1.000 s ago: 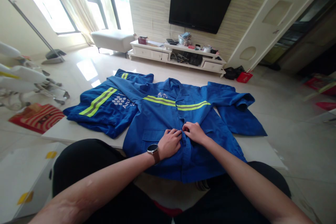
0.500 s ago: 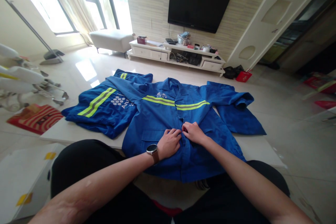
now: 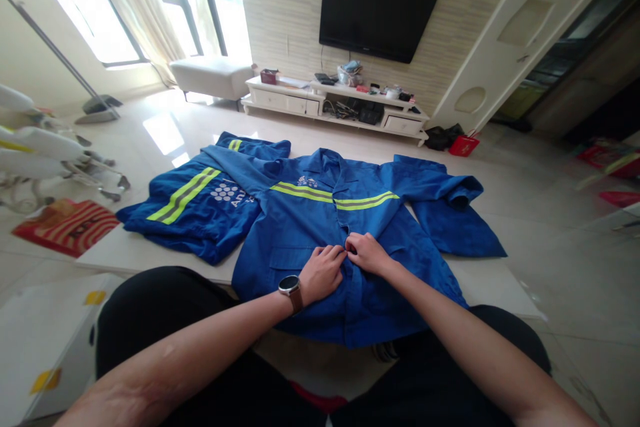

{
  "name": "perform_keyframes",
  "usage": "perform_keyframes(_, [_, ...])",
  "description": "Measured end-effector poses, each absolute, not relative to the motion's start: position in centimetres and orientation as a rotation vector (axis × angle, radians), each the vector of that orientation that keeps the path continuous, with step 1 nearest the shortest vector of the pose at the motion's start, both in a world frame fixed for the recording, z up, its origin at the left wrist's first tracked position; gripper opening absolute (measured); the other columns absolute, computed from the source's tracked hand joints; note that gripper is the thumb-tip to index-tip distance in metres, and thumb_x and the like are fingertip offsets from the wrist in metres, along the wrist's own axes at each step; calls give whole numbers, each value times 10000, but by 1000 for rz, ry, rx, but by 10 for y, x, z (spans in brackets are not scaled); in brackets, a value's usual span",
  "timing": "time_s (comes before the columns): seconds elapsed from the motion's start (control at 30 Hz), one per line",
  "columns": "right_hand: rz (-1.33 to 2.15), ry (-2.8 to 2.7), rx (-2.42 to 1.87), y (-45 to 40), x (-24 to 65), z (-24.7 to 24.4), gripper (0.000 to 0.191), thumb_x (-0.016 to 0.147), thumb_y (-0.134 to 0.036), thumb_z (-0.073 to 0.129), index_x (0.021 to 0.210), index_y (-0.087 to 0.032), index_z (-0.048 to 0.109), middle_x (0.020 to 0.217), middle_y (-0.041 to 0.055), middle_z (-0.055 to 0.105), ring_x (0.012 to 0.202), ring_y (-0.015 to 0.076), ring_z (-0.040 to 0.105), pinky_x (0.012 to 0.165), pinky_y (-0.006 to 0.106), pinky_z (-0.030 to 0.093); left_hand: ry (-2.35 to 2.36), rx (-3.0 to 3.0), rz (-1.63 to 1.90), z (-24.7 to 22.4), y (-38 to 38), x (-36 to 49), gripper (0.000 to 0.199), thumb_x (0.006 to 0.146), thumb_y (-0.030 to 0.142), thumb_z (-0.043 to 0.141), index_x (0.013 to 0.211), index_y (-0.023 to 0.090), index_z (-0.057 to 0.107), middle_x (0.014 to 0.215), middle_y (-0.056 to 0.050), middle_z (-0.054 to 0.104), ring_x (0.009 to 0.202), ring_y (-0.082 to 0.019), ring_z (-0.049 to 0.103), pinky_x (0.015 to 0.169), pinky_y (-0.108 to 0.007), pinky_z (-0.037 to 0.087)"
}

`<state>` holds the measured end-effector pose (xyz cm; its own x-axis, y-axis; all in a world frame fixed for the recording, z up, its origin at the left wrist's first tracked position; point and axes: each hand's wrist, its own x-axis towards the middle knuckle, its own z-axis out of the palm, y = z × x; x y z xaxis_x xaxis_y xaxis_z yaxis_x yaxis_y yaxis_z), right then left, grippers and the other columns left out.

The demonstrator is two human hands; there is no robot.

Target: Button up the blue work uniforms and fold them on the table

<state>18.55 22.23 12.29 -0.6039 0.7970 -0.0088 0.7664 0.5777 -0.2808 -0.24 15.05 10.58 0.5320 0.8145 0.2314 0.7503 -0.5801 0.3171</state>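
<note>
A blue jacket (image 3: 310,227) with a yellow and grey stripe across the chest lies spread front side up on a low white table (image 3: 500,283), its collar away from me. My left hand (image 3: 324,273), with a watch (image 3: 289,284) on the wrist, pinches the jacket's front edge near the middle. Right beside it, my right hand (image 3: 367,253) has its fingers closed on the same front opening; the fingertips of both hands nearly meet. A folded blue garment (image 3: 200,213) with a yellow stripe and white print lies left of the jacket.
More blue cloth (image 3: 460,227) lies under the right sleeve. A red striped bag (image 3: 65,227) is on the floor at the left. Beyond the table stand a white TV cabinet (image 3: 285,101) and a pale bench (image 3: 213,77). My knees are against the near side.
</note>
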Motion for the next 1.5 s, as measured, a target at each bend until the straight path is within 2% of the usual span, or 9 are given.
perform_keyframes(0.53, [352,-2703,-1349,221,183,124,33,853,-161,652,873,-187,644,881,0,637,803,145,570,755,273,315,1354,2625,491,106,152,-2,258,925,218,501,1170,185,575,1169,-95,607,1100,-258,526,955,-411,416])
perform_keyframes(0.9, [229,-2799,-1386,216,179,129,17,905,-199,625,910,-191,639,948,32,653,864,174,608,770,289,335,1358,2630,461,104,152,-2,228,925,216,493,1133,187,582,1176,-97,594,1115,-264,510,961,-430,420])
perform_keyframes(1.1, [73,-2901,-1338,214,177,130,122,968,-211,532,915,-180,637,988,90,661,883,215,620,756,315,348,1359,2636,463,105,152,-2,203,923,215,494,1107,193,579,1167,-98,595,1114,-264,513,956,-418,416])
perform_keyframes(1.5, [238,-2752,-1532,217,178,124,106,977,-224,537,964,-209,641,1037,58,696,932,199,647,773,300,367,1331,2652,480,106,151,-3,307,930,228,500,1232,198,546,1233,-94,598,1147,-264,506,969,-420,395])
